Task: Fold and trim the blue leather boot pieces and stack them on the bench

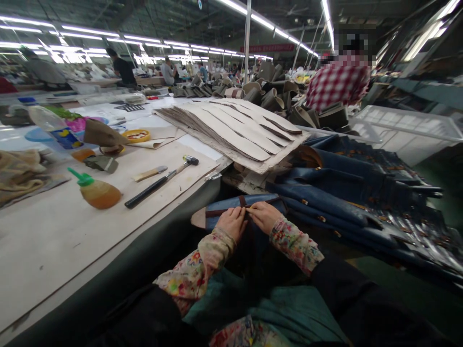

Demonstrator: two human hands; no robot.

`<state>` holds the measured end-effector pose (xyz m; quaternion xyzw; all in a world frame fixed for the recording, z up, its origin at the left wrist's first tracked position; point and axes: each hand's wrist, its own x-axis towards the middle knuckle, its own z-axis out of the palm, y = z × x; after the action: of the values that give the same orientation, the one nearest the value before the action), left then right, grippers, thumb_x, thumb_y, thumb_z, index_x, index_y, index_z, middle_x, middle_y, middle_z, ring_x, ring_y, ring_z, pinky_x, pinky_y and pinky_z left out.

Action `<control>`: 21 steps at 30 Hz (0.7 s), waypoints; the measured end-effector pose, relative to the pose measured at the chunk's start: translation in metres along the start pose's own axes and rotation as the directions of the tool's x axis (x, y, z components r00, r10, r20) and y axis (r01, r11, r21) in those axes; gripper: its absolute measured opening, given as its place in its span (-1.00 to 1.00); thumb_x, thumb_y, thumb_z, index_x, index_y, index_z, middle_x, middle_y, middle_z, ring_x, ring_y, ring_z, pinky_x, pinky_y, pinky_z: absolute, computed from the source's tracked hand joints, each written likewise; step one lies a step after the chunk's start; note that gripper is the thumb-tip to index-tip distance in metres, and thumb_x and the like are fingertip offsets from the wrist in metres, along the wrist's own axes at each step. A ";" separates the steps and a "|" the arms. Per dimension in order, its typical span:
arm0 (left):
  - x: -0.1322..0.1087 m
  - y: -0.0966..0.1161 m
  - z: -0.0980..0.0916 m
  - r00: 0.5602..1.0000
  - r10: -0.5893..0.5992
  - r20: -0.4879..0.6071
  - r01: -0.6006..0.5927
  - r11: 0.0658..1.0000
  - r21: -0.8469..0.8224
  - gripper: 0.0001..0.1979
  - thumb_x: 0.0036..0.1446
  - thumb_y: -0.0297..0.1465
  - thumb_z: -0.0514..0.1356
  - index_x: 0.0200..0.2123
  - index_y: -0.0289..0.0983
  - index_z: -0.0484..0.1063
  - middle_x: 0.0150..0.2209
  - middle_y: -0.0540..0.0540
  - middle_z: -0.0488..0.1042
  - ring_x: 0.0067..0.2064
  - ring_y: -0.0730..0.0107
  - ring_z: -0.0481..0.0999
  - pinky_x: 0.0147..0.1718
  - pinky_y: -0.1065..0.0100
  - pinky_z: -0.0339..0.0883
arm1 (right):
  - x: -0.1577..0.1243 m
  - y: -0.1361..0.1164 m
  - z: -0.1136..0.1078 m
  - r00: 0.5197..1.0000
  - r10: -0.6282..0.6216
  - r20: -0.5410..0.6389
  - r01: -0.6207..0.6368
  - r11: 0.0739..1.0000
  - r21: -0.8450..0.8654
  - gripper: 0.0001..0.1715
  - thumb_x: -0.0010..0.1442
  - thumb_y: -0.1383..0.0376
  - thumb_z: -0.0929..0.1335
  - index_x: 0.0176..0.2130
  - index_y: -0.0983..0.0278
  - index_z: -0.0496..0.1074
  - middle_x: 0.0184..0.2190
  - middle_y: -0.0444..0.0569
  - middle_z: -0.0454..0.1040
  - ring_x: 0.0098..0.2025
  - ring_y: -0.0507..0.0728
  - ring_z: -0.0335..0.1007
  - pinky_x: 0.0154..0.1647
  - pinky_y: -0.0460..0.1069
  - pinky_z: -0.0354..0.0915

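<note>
1. Your left hand (233,222) rests over the blue piece (224,205), likely steadying it — its grip I cannot tell.
2. Your right hand (265,217) pinches narrowly at the brown strap (242,199), seemingly for control.
3. The blue piece lies before you, beside the worktop (83,236) — hammer (159,183) conveniently near.

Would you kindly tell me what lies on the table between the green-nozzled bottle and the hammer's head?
In the head camera's view, a pale, flat brush-like tool lies between the green-nozzled bottle and the hammer's head.
</note>
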<state>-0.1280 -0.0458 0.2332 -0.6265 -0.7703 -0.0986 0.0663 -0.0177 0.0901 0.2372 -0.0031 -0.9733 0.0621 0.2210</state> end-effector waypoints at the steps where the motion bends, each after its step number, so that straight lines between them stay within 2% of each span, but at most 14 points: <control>1: 0.001 0.001 -0.002 1.000 -0.004 0.009 0.004 1.000 0.014 -0.54 0.16 -0.27 -0.13 0.07 -0.36 0.15 -0.06 -0.12 0.23 -0.10 0.25 0.17 -0.13 0.22 0.17 | -0.002 0.004 -0.002 1.000 -0.011 -0.001 0.011 1.000 -0.007 -0.66 0.16 0.34 0.16 -0.17 0.39 0.41 -0.31 0.04 0.36 -0.25 0.10 0.22 -0.17 0.00 0.23; 4: 0.004 0.004 -0.006 0.999 -0.031 0.020 0.030 0.998 0.050 -0.54 0.15 -0.21 -0.12 0.09 -0.25 0.13 -0.09 -0.09 0.25 -0.13 0.24 0.18 -0.21 0.20 0.18 | -0.009 0.013 -0.006 1.000 -0.017 -0.009 0.017 1.000 -0.022 -0.65 0.16 0.33 0.15 -0.19 0.40 0.42 -0.32 0.04 0.36 -0.26 0.10 0.23 -0.18 0.02 0.23; 7: 0.007 0.007 -0.007 0.999 -0.041 0.016 0.040 0.997 0.064 -0.56 0.16 -0.20 -0.12 0.06 -0.22 0.16 -0.11 -0.08 0.26 -0.13 0.26 0.19 -0.24 0.21 0.17 | -0.017 0.022 -0.010 0.999 0.028 -0.021 -0.029 1.000 -0.013 -0.66 0.17 0.34 0.15 -0.19 0.40 0.42 -0.33 0.03 0.36 -0.27 0.09 0.24 -0.19 0.00 0.25; 16: 0.005 0.012 0.006 0.996 -0.041 -0.079 0.047 0.995 0.084 -0.61 0.18 -0.29 -0.14 0.04 -0.25 0.19 0.06 0.00 0.18 0.00 0.35 0.16 -0.12 0.20 0.10 | -0.042 0.054 -0.018 0.992 0.048 -0.121 -0.058 0.995 -0.084 -0.67 0.18 0.32 0.15 -0.25 0.38 0.43 -0.30 0.03 0.39 -0.24 0.07 0.28 -0.15 -0.03 0.26; 21: 0.009 0.015 0.000 0.999 -0.042 -0.013 0.043 0.996 0.082 -0.60 0.17 -0.29 -0.13 0.04 -0.24 0.21 0.07 -0.02 0.18 -0.01 0.31 0.20 -0.11 0.17 0.13 | -0.046 0.053 -0.022 0.972 0.195 -0.129 -0.209 0.973 -0.099 -0.69 0.17 0.34 0.16 -0.26 0.38 0.42 -0.28 0.03 0.38 -0.24 0.06 0.28 -0.15 -0.04 0.25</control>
<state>-0.1150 -0.0345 0.2358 -0.6060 -0.7866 -0.0719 0.0943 0.0317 0.1436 0.2304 -0.1184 -0.9550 0.0293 0.2703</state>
